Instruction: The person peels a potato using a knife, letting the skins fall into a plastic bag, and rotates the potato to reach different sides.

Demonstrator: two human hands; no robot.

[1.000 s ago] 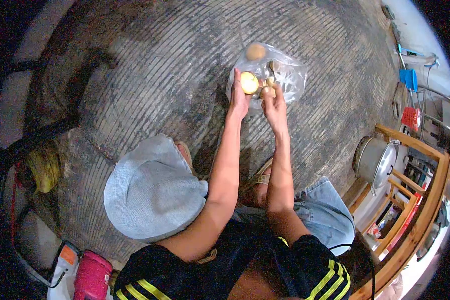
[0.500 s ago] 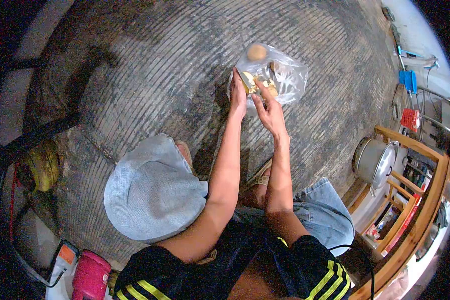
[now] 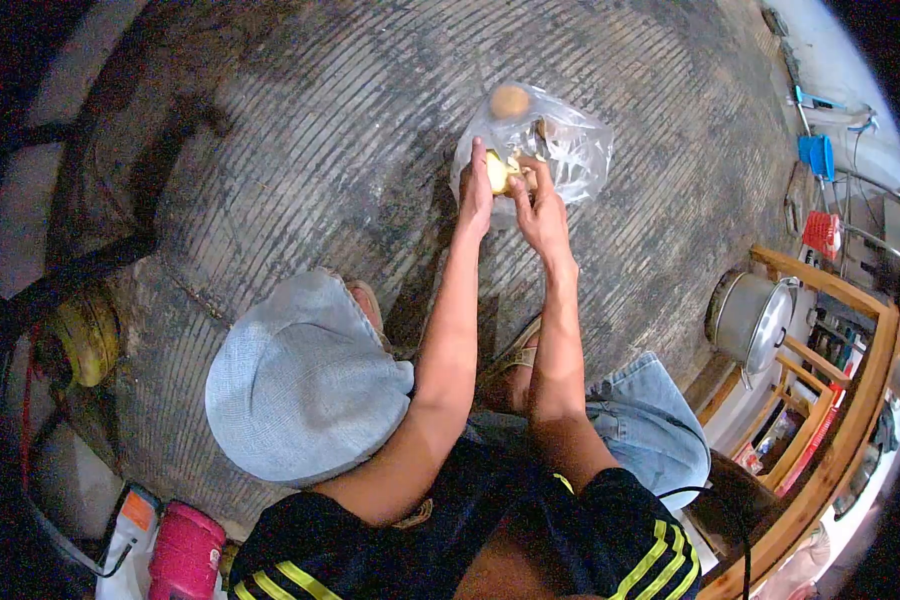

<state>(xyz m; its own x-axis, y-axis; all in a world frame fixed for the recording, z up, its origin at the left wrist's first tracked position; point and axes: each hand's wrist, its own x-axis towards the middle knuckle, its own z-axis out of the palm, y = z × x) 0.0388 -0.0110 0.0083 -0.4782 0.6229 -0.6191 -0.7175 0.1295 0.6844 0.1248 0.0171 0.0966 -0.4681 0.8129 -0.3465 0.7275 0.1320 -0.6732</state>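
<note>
A clear plastic bag point(image 3: 585, 150) lies spread on the floor in front of me. Inside its far side rests a round tan potato point(image 3: 510, 100). My left hand point(image 3: 477, 190) is at the bag's near left edge, closed on a cut potato point(image 3: 496, 172) whose pale yellow flesh faces right. Close beside it, my right hand point(image 3: 542, 212) has thumb and fingers pinched together over the bag. Small yellowish pieces point(image 3: 514, 164) show near its fingertips. What the right fingers grip is too small and partly hidden to make out.
Ridged concrete floor point(image 3: 320, 150) surrounds the bag. A lidded metal pot point(image 3: 738, 318) and a wooden frame point(image 3: 850, 430) stand at right. Green-yellow bananas point(image 3: 85, 335) are at left, with a pink container point(image 3: 185, 550) at lower left. My knees flank my arms.
My right hand's fingers, stretched over the yellow pieces before, have drawn together into a pinch beside the cut potato. My left hand has barely moved.
</note>
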